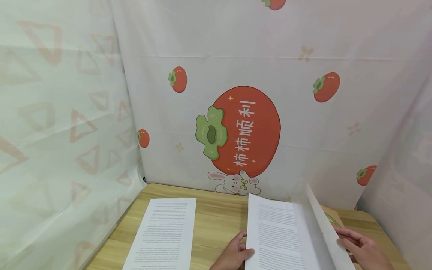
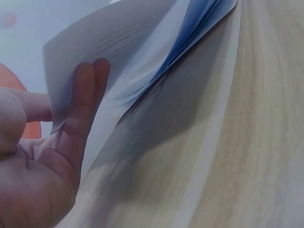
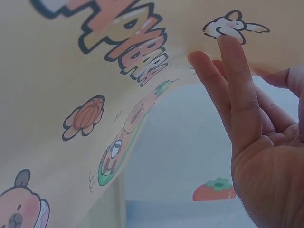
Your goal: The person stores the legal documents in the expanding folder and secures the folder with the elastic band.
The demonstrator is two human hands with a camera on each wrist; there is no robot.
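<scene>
my left hand (image 1: 233, 253) pinches the printed sheet (image 1: 276, 228) at its edge; my right hand (image 1: 363, 248) pinches the raised cover (image 1: 326, 231). separate page (image 1: 165, 234) lies flat on worktop (image 1: 221, 215), leftward.

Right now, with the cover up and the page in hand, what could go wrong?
1. The left-hand grip pinches the printed page near its edge; a hard pull might crease it or slip.
2. The cover stands raised in the right-hand grip; if let go, it could flop onto the page.
3. The separate sheet lies flat at the table's left; a stray sleeve might shift it.
</scene>
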